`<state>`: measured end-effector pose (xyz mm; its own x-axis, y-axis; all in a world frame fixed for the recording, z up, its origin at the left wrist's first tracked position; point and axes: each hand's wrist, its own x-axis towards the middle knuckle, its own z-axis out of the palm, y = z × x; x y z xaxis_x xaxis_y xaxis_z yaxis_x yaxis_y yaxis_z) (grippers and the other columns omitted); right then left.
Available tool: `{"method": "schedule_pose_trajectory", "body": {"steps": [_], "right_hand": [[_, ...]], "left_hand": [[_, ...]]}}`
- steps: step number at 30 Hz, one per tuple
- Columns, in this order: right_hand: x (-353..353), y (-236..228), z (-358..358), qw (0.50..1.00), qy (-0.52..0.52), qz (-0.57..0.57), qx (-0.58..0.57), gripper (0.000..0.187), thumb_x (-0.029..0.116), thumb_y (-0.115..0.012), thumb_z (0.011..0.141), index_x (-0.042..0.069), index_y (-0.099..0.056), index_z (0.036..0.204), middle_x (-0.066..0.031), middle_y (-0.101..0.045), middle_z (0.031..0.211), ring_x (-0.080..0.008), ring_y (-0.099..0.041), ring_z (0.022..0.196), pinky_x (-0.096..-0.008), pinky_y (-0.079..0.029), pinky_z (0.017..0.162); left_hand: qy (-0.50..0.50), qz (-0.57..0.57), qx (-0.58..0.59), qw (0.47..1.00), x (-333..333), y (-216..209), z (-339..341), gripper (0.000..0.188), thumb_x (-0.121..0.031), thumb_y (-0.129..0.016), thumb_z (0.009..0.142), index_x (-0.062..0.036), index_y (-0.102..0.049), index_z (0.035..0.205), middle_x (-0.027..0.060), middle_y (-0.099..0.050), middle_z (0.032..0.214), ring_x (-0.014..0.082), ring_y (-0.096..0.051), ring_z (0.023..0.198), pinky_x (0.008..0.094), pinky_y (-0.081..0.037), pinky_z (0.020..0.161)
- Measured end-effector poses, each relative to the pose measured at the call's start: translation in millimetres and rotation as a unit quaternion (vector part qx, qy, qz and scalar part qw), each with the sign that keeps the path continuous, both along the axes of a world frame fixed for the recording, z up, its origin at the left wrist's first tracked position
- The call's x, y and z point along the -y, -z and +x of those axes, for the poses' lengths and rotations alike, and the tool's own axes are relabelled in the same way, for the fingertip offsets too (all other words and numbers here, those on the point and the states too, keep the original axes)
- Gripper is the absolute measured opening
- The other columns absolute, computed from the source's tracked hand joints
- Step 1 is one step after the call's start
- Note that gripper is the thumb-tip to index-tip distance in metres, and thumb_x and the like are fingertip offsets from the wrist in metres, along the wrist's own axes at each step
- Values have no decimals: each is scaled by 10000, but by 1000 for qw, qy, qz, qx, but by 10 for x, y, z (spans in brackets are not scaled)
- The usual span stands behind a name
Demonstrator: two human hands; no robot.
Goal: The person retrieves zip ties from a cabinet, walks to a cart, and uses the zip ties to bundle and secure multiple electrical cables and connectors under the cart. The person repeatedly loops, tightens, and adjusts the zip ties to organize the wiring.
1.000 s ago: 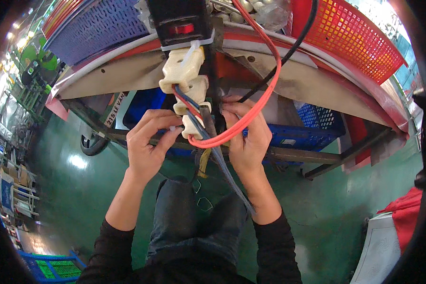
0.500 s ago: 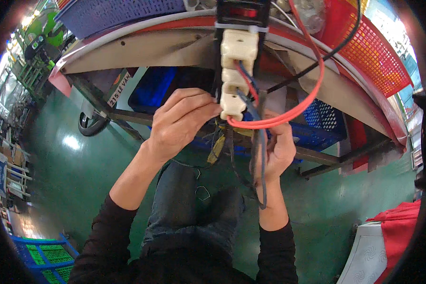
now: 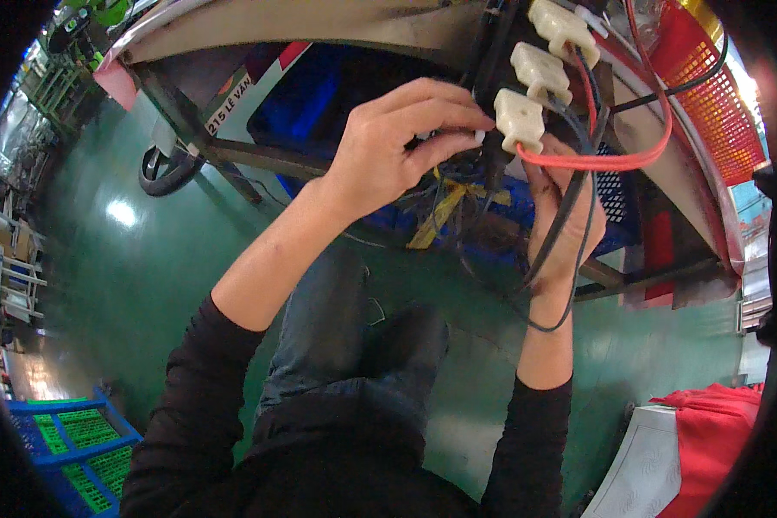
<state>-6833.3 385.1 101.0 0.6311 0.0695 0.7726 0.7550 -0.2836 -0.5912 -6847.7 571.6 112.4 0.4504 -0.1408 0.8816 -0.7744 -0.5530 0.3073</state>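
Observation:
Three cream plugs with cables stand in a slanting row at the table's front edge: a near plug (image 3: pixel 520 119), a middle plug (image 3: pixel 541 73) and a far plug (image 3: pixel 563 33). A red cable (image 3: pixel 609 161) loops rightward from the near one. My left hand (image 3: pixel 388 142) is closed just left of it, thumb and fingers pinched, with a small white bit showing at the tips. Below the plugs, my right hand (image 3: pixel 570 211) is curled behind dark cables (image 3: pixel 570 203). Those cables and plugs hide part of its fingers, so what it grips is unclear.
The table edge (image 3: pixel 337 30) curves across the top, above a metal frame bar (image 3: pixel 268 155). Blue crates (image 3: pixel 311 104) and a yellow tie (image 3: pixel 436 216) are underneath. A red basket (image 3: pixel 708 95) stands at the right. Red cloth (image 3: pixel 721 440) lies at lower right.
Both hands and the plugs now appear higher and farther right. The plugs, formerly in a tight column, look more spread apart. A small white bit now shows at my left fingertips.

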Motion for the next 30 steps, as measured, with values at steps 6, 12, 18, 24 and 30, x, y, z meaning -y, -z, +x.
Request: {"method": "schedule_pose_trajectory", "body": {"steps": [6, 12, 18, 24, 30], "right_hand": [[102, -106, 94, 999, 7, -41, 28, 111, -5, -619, 814, -41, -634, 918, -65, -651, 903, -112, -610, 811, -217, -466, 745], [198, -141, 192, 991, -91, 40, -92, 128, -46, -544, 849, -17, -599, 961, 4, -601, 863, -58, -538, 790, -189, -439, 722], [282, -143, 167, 981, -167, -20, -94, 96, -63, -584, 796, -34, -620, 880, -47, -617, 885, -109, -580, 812, -214, -474, 750], [291, -165, 106, 978, -169, -80, -87, 173, -63, -633, 751, -34, -650, 920, -73, -630, 923, -148, -614, 862, -265, -520, 766], [234, -214, 126, 972, -154, 41, -173, 184, -20, -675, 775, -17, -662, 959, -37, -650, 897, -114, -620, 813, -220, -494, 704]], "left_hand": [[7, 21, 26, 999, -39, -9, 56, 181, -25, -694, 737, -27, -677, 916, 81, -664, 951, 195, -642, 871, 282, -503, 763], [25, -26, 12, 999, -93, 11, 95, 151, -33, -695, 741, -66, -693, 888, 51, -663, 893, 165, -636, 773, 248, -502, 669], [4, 41, 14, 999, -141, 134, 27, 173, -12, -702, 717, -24, -684, 889, 84, -640, 956, 199, -622, 869, 288, -497, 772], [7, 75, 104, 992, -137, 207, 102, 193, -30, -719, 683, -35, -689, 873, 83, -645, 942, 208, -619, 853, 290, -498, 753], [27, -18, 87, 996, -16, 119, 166, 181, -68, -735, 692, -84, -702, 869, 42, -652, 891, 192, -620, 805, 275, -512, 672]]}}
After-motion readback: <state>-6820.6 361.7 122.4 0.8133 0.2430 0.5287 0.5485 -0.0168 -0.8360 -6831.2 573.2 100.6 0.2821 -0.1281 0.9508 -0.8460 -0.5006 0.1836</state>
